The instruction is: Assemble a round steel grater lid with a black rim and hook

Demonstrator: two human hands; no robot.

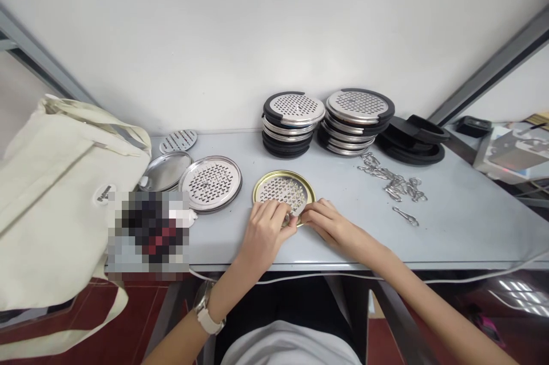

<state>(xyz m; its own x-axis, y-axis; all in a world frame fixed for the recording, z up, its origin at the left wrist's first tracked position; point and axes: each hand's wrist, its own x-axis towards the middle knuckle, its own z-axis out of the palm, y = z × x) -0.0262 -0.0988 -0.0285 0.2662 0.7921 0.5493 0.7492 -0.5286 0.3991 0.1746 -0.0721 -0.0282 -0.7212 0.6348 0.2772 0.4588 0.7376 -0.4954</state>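
A gold-rimmed round metal lid (283, 188) with a perforated silver disc inside lies on the grey table (450, 227), near its front edge. My left hand (266, 230) has its fingers curled in a pinch at the lid's near rim. My right hand (328, 222) presses closed fingers on the same rim from the right. What the fingertips pinch is too small to make out. A watch sits on my left wrist.
Two stacks of perforated discs in black rings (293, 123) (357, 119) stand at the back, black rings (414, 139) to their right. Loose metal clips (394, 185) lie right of the lid. More silver discs (210, 183) and a cream bag (55, 193) are left.
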